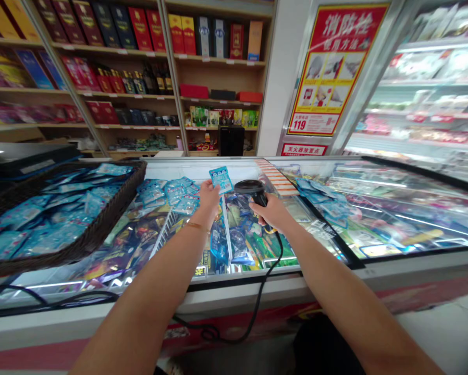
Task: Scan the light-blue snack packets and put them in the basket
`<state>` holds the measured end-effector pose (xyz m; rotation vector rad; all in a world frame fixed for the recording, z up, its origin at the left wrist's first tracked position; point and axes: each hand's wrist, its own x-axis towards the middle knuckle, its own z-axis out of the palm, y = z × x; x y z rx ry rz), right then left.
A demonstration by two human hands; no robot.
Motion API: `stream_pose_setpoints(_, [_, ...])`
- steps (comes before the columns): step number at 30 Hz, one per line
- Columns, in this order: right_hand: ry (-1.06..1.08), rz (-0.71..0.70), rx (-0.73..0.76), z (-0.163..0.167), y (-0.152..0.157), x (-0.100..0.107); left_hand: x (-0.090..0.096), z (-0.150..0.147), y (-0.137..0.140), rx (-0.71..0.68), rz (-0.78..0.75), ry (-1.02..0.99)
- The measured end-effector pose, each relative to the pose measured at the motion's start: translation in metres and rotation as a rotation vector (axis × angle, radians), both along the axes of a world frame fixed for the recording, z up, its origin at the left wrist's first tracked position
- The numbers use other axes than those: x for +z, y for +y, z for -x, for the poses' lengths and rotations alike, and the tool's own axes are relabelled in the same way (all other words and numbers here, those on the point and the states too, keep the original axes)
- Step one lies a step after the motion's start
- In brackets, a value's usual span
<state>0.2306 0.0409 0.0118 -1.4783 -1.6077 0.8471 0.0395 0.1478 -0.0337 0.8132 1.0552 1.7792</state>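
A small blue packet point(221, 180) is pinched in my left hand point(209, 197) above the freezer's glass top. My right hand point(272, 212) is wrapped round the handle of a black barcode scanner point(253, 189). The scanner's head lies just right of the packet, apart from it. A black cable point(266, 281) runs from the scanner down over the freezer's front edge. Left of my hands, loose blue packets point(175, 191) are spread on the glass. Another pile of blue packets point(323, 198) rests on the glass to the right.
A dark woven basket point(119, 221) full of blue packets stands at the left on the chest freezer point(234, 297). Bagged frozen goods show through its glass. Behind are shelves point(218, 62) of boxes and bottles, a red and yellow poster point(335, 67) and a blurred display fridge point(425, 94).
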Motion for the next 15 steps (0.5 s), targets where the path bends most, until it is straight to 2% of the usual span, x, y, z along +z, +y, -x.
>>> stream_pose_setpoints(4, [0.019, -0.004, 0.004, -0.0007, -0.0002, 0.0006, -0.0039, 0.0005, 0.0040, -0.013, -0.044, 0.031])
stream_pose_setpoints(15, [0.039, -0.026, 0.020, -0.0009, 0.0009, -0.0025, -0.0010, -0.0038, 0.0003, -0.040, -0.042, 0.021])
